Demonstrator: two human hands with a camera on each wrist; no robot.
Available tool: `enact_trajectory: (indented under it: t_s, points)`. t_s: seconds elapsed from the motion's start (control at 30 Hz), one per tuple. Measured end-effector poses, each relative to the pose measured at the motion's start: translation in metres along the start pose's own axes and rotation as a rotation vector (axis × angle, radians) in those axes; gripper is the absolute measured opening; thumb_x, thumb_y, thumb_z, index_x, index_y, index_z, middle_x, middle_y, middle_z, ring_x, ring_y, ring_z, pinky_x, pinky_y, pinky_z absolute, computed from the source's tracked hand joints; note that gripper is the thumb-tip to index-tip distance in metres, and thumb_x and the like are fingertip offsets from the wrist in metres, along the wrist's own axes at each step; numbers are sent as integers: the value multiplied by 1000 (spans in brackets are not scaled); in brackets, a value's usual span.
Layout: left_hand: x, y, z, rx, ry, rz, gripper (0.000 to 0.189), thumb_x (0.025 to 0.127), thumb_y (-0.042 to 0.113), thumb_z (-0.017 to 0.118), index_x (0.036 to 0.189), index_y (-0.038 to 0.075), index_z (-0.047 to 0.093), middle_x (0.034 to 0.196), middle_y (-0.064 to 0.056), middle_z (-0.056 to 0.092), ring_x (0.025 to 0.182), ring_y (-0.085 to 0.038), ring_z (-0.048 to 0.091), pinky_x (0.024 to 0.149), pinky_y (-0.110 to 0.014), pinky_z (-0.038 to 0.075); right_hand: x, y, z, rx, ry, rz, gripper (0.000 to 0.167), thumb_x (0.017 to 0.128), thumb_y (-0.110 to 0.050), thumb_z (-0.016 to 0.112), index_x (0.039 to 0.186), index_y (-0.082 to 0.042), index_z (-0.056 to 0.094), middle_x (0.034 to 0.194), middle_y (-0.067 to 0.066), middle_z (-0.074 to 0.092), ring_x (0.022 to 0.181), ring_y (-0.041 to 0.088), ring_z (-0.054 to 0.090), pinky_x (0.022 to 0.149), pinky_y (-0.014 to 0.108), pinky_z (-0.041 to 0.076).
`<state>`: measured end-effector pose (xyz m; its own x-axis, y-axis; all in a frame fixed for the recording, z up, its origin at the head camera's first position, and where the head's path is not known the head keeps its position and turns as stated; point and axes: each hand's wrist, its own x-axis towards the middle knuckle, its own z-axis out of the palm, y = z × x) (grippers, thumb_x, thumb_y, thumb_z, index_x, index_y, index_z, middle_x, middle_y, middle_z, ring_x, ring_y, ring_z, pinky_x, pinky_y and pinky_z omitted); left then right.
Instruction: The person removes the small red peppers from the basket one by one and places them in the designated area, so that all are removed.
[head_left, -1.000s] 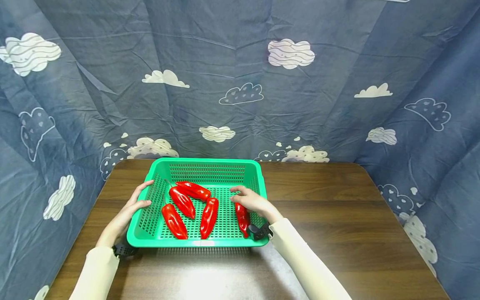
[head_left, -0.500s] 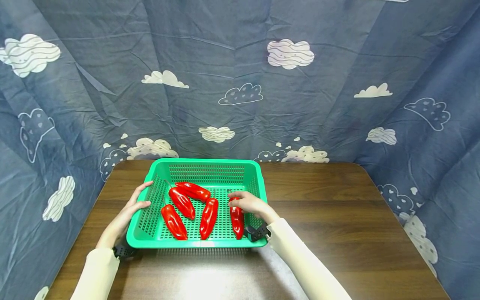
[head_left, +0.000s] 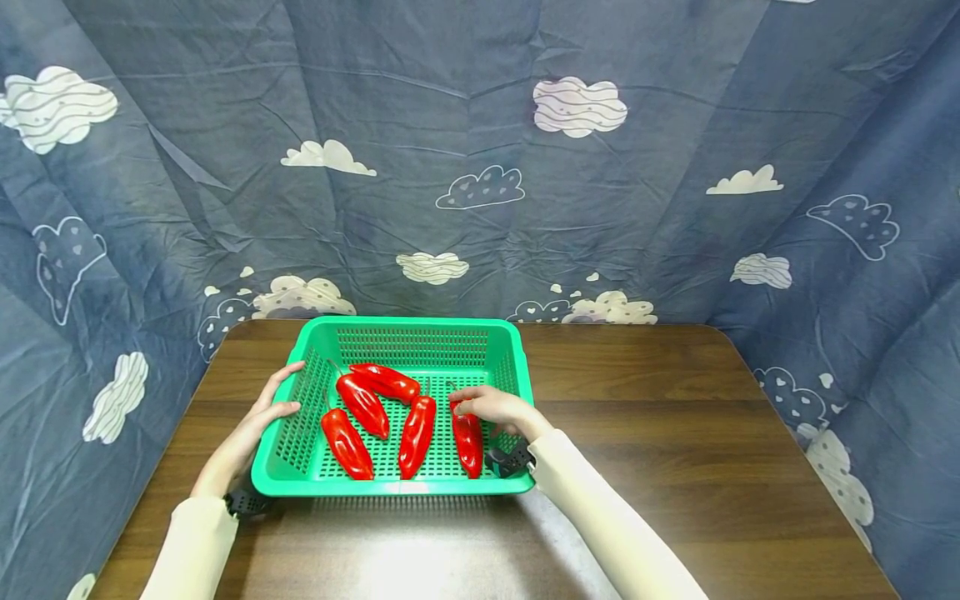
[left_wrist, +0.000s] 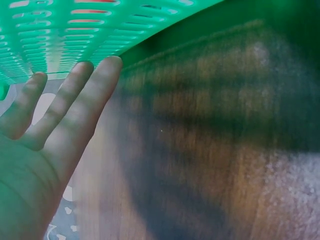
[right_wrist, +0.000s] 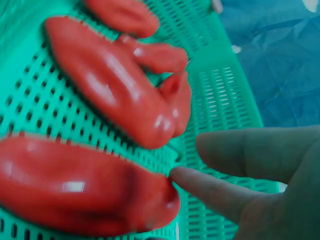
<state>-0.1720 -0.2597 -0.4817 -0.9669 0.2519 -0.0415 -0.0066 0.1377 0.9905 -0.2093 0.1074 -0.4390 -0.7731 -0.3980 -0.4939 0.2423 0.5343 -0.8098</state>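
In the head view my right hand (head_left: 498, 408) is over the rightmost red pepper (head_left: 467, 442) in the green plastic basket (head_left: 390, 486). In the right wrist view its fingers reach out fairly straight, and one fingertip (right_wrist: 177, 173) touches the end of this pepper (right_wrist: 70, 185). The thumb side is partly hidden. My left hand (head_left: 243, 437) lies along the basket's left side, fingers spread; in the left wrist view straight fingers (left_wrist: 102, 80) rest against the slotted wall. More red peppers lie in the basket: one in the middle (head_left: 417, 437), several at the left (head_left: 347, 446).
The basket stands at the left part of a brown wooden table (head_left: 637, 400). Behind and beside the table hangs a dark blue curtain (head_left: 645, 225) with white clouds. A black wrist device (head_left: 510, 458) on my right arm sits low over the basket's near right corner.
The rightmost pepper has moved to the left across the basket floor along with my right hand. My left hand and the other peppers look unmoved.
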Motion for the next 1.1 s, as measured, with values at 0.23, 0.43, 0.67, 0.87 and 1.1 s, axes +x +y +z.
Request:
enact_trajectory:
  t_s: [0.23,0.43,0.67,0.87,1.1]
  points:
    - [0,-1,-1,9,3,13,65,95,12,46,153,22,18,156,-13,-2,137,-37,0,101,-65,5,2,-2,1,-38,-9,16,49,86,-4,52,135,-7,55,133,14,49,110,30,49,71,56,50]
    - [0,-1,-2,1,8,23,65,95,11,45,152,22,18,155,-13,-1,137,-35,-1,101,-64,4,5,1,3,-60,-11,-6,54,80,1,52,134,-7,55,123,12,52,96,25,52,70,53,51]
    - [0,-1,-1,-1,13,27,65,94,10,45,153,22,18,155,-13,-1,137,-36,0,101,-63,6,8,4,5,-34,2,-15,55,78,4,53,132,-5,55,122,13,53,93,23,54,77,54,50]
    - [-1,0,1,-7,15,0,65,95,11,44,153,25,17,155,-12,1,133,-35,11,100,-55,16,7,4,5,-9,17,-41,52,79,4,55,131,-3,56,115,13,56,85,21,57,76,49,52]
    - [0,-1,2,-13,13,17,64,95,11,44,152,24,19,155,-11,2,136,-33,4,102,-61,8,7,5,3,96,42,-104,46,81,4,57,127,0,57,110,15,53,83,21,56,73,46,54]
